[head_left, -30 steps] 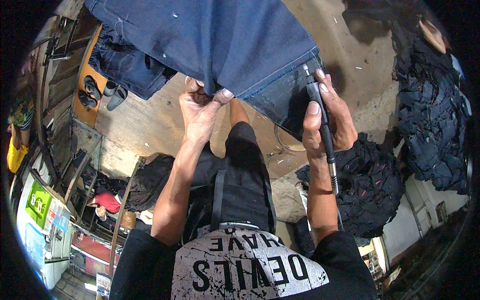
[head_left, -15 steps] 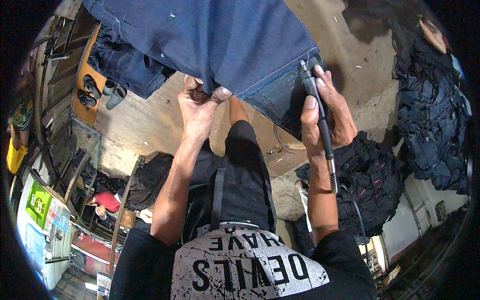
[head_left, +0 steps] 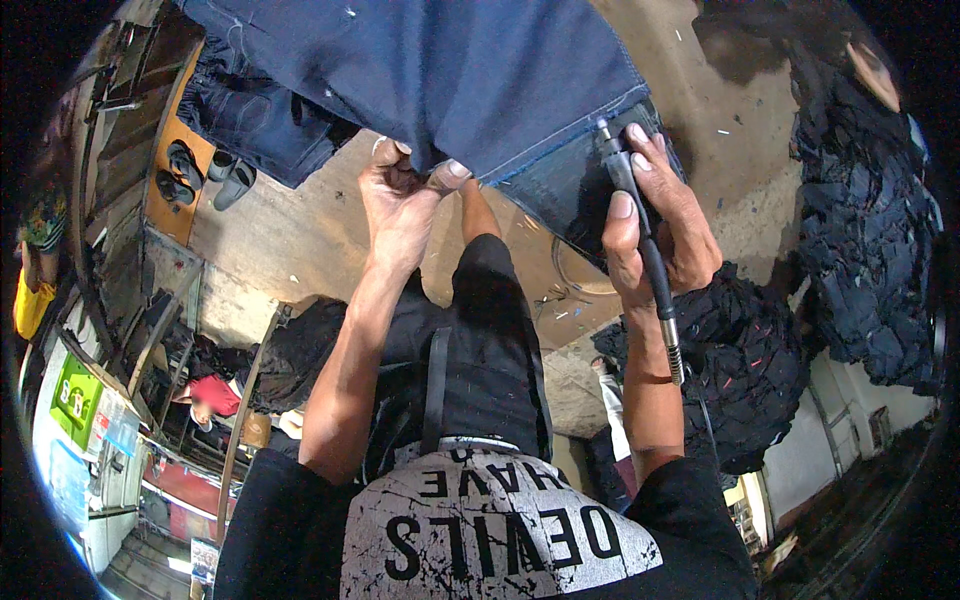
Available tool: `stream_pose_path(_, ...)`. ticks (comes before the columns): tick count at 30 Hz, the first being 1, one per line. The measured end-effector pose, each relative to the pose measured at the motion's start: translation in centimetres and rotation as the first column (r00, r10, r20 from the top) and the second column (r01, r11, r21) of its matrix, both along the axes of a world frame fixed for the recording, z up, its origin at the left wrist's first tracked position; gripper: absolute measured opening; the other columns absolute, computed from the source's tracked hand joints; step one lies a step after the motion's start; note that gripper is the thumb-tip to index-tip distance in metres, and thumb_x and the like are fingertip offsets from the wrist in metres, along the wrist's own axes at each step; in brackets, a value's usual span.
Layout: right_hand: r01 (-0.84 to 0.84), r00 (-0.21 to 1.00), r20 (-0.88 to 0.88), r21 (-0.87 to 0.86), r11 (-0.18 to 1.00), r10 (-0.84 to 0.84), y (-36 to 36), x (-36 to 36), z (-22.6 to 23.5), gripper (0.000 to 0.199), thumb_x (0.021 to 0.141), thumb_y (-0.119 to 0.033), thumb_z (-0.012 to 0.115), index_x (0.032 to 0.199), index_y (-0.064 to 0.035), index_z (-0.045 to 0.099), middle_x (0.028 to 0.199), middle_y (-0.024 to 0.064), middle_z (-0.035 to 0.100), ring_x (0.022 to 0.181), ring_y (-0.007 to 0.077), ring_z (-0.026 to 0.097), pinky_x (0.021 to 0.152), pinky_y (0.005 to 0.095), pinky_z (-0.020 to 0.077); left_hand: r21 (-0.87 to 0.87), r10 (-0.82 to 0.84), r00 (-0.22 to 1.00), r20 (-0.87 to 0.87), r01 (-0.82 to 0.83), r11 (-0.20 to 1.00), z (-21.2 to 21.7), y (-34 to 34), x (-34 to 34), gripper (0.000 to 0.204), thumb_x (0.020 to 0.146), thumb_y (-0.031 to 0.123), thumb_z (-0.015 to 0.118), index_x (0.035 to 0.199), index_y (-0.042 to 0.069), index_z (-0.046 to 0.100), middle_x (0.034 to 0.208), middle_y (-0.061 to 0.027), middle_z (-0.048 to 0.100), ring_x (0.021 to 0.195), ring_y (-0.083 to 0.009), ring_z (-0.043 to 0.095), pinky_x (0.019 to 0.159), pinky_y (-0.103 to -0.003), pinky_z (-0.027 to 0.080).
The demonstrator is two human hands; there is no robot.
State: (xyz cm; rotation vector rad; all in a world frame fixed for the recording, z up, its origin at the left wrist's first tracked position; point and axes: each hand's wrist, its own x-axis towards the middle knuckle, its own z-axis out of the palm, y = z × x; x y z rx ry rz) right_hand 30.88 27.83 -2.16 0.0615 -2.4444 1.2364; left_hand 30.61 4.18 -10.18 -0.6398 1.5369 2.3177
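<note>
A blue denim garment (head_left: 470, 85) spreads across the upper middle, with a stitched seam and a frayed edge over a darker panel (head_left: 560, 190). My left hand (head_left: 408, 195) is closed in a pinch on the lower edge of the denim. Held like a pen in my right hand (head_left: 660, 220) is a slim dark rotary tool handpiece (head_left: 651, 245), with a spring sleeve and a cable at its lower end. Its small metal tip lies at the seam near the garment's right corner. The fingers under the cloth are partly hidden.
Another folded dark denim garment (head_left: 265, 115) lies at the upper left, near black sandals (head_left: 182, 170) and grey slippers (head_left: 235, 185). Heaps of dark cloth (head_left: 860, 220) stand on the right, another dark pile (head_left: 740, 370) near my right forearm. A person in red (head_left: 215, 395) is at the lower left.
The denim and both hands appear slightly farther right, partly as the whole view shifts. The tool's tip sits a little farther left along the seam. Both grips stay the same.
</note>
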Motion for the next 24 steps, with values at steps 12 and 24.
stream_pose_path(12,-0.212,0.975,0.067,0.027,0.977,0.21,-0.1,0.0,1.0,0.028,0.08,0.001,0.071,0.106,0.0091,0.075,0.106,0.0278,0.077,0.11,0.0416,0.076,0.104,0.0567,0.057,0.008,0.034,0.999,0.041,-0.034,0.999,0.0,0.4,0.0,0.031,0.082,-0.011,0.084,0.096,0.006,0.063,0.104,-0.0035,0.075,0.098,-0.016,0.072,0.09,-0.035,0.06)
stream_pose_path(24,0.075,0.996,0.044,-0.097,0.992,-0.071,-2.9,1.3,5.6,0.041,0.11,-0.037,0.058,0.115,0.0018,0.071,0.115,0.0237,0.075,0.11,0.0387,0.073,0.099,0.0482,0.0562,0.279,0.024,1.0,0.007,-0.025,0.96,5.6,-6.5,-3.1,0.073,0.105,0.033,0.067,0.159,0.006,0.026,0.147,-0.0148,0.054,0.13,-0.0296,0.06,0.108,-0.045,0.053)
